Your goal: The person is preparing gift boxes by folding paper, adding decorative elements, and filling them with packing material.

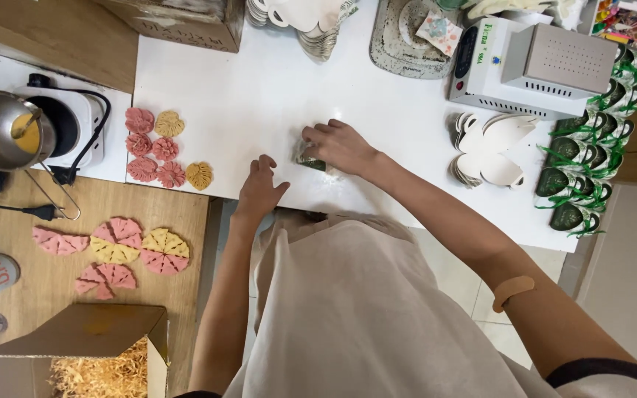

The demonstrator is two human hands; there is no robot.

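Left hand (259,188) rests flat, fingers spread, on the white tabletop (259,96) near its front edge. Just beyond, right hand (340,146) presses curled fingers onto one small dark-green piece (311,162), mostly covered. Farther left: seven leaf shapes (164,151), five pink, two yellow.
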